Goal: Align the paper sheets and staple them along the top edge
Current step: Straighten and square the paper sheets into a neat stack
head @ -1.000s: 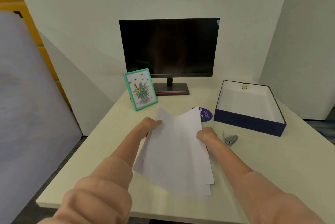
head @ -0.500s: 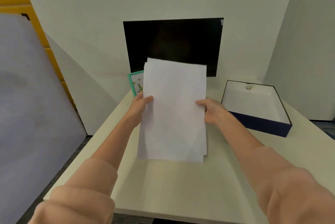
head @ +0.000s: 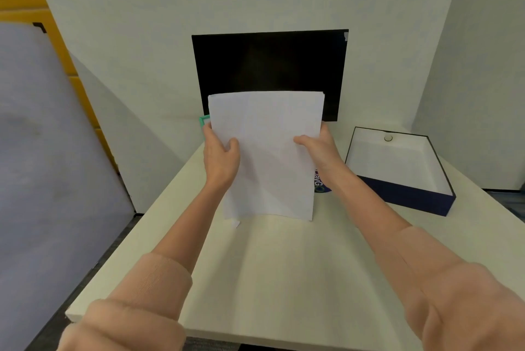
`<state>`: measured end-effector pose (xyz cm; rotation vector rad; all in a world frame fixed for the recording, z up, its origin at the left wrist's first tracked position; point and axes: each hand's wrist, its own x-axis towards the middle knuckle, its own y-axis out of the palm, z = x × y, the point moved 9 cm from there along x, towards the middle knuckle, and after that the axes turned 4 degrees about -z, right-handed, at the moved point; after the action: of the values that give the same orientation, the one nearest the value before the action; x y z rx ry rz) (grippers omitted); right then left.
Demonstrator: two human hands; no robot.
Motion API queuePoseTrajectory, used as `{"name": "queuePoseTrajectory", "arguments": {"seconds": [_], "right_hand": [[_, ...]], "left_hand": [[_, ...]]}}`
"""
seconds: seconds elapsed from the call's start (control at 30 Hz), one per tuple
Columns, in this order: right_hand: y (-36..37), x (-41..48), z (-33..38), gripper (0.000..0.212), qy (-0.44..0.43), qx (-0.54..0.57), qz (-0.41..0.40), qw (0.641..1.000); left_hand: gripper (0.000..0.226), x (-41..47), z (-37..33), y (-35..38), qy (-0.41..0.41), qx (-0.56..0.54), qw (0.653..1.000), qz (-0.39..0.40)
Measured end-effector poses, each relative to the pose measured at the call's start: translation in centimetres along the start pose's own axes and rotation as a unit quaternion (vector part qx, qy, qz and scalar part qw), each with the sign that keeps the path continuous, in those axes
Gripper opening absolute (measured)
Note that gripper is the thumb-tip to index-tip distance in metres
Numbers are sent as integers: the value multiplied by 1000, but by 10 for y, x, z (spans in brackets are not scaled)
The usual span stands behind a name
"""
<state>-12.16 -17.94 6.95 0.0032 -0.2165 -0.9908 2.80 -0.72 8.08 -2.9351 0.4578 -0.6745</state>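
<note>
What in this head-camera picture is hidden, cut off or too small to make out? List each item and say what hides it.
- Green picture frame: only a corner shows, behind the paper sheets.
- Monitor stand: hidden by the sheets.
- Round sticker: lettering partly covered by the right hand.
- Stapler: none in view.
- Small round object in the box: too small to identify.

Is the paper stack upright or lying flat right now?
Upright. The paper stack stands on its bottom edge on the desk, with the left hand and right hand gripping its sides.

Left hand, right hand seemingly clasped.
</note>
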Motion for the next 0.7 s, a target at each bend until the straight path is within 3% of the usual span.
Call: {"name": "queuePoseTrajectory", "arguments": {"seconds": [0.17,0.33,0.43,0.57,0.7], "right_hand": [[-4,-8,30,76,-172,-115,-68,976],[5,-24,59,80,-289,-310,-103,900],[8,-22,62,69,-308,-367,-108,871],[6,-18,65,48,-289,-360,-109,880],[6,-19,72,51,-291,-341,-104,888]], "left_hand": [[83,-1,-23,-6,115,36,993,-18],[83,-1,-41,-6,194,167,966,-31],[76,1,-44,-2,215,207,954,-25],[62,6,-46,-5,202,199,958,-40],[67,8,-49,-9,198,174,963,-58]]}}
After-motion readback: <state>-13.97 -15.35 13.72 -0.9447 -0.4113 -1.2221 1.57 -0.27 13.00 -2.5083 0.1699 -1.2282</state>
